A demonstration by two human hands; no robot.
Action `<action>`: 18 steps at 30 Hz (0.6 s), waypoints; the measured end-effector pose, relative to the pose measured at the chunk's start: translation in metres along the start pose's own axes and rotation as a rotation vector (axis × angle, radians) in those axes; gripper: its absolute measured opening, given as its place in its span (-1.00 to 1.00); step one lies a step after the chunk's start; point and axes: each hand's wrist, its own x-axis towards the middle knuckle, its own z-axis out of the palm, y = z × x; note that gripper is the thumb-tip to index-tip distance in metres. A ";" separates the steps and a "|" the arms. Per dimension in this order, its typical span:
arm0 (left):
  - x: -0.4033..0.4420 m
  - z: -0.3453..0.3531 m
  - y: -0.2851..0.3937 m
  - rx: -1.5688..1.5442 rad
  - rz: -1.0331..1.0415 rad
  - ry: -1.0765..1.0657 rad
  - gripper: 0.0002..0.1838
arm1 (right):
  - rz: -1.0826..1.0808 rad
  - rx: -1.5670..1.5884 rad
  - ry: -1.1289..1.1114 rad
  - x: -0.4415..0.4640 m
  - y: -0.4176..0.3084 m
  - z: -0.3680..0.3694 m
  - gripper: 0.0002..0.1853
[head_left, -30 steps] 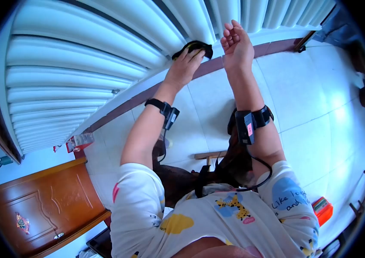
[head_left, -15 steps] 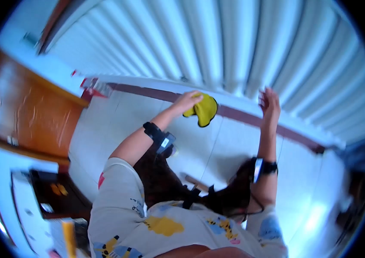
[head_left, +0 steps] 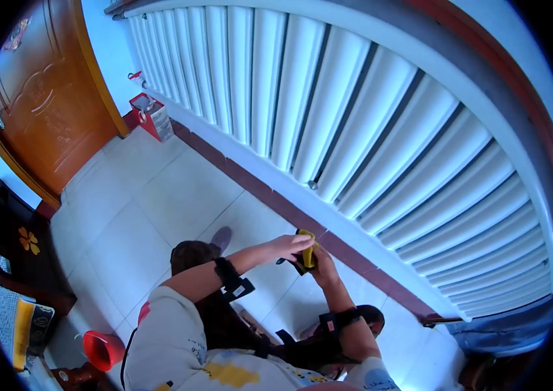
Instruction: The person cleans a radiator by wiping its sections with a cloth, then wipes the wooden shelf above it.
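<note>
- Dark lettering marked the shirt's right sleeve, too small to read surely; a pale label on the left forearm device was likewise illegible.
- Seen from the cloth, the white slatted panel rose at 1 o'clock, the red-sided bag and wooden door stood toward 10, the dark cabinet at 9, the red bucket at 8.
- The yellow cloth was bunched between both hands, grasped by the left hand at its 10 o'clock and the right hand at its 4.
</note>
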 end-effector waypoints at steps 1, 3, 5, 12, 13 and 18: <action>-0.006 -0.009 0.007 -0.005 0.019 -0.006 -0.28 | -0.007 -0.019 0.005 0.003 -0.014 0.006 -0.58; -0.024 -0.029 0.014 -0.123 0.211 0.095 -0.36 | -0.260 -0.176 0.093 0.007 -0.047 0.021 -0.59; -0.037 -0.057 0.018 -0.131 0.325 0.272 -0.45 | -0.514 -0.423 0.312 -0.010 -0.110 0.081 -0.49; -0.028 -0.137 -0.022 -0.132 0.224 0.461 -0.55 | -1.972 -1.693 0.491 0.036 -0.283 0.212 -0.55; -0.030 -0.137 -0.020 -0.109 0.284 0.450 -0.56 | -2.036 -1.839 0.610 0.049 -0.295 0.228 -0.52; -0.038 -0.143 -0.011 -0.201 0.279 0.430 -0.61 | -1.695 -2.399 0.823 0.129 -0.285 0.266 -0.52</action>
